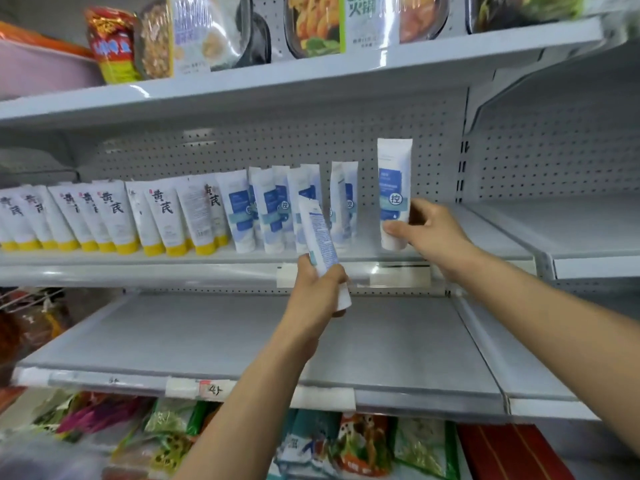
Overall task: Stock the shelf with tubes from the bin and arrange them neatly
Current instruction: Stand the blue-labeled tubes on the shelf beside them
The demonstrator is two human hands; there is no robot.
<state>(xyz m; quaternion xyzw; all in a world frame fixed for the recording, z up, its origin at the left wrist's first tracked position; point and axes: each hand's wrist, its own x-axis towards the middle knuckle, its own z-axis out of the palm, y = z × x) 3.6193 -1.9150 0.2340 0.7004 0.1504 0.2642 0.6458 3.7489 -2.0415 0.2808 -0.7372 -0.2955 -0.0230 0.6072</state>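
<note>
A white metal shelving unit with a pegboard back (311, 143) fills a shop aisle. Its top shelf (242, 88) carries packaged foods (214, 29), and bright snack bags (363, 445) crowd the lowest level below the grey lower shelf (207, 341). On the middle shelf (138, 271), yellow-capped tubes (114, 216) stand cap-down in a row on the left. Blue-labelled tubes (273, 209) stand beside them toward the centre.

Both bare arms reach up from below. The right hand (429, 233) pinches the lower part of an upright blue-labelled tube (393, 188) between thumb and fingers, cap down, at the right end of the row and apart from its neighbour. Whether the cap touches the shelf cannot be told. The left hand (318, 289) is curled round the cap end of a second tube (318, 233). That tube is tilted with its crimped end leaning left and its printed back facing the camera, in front of the standing row.
</note>
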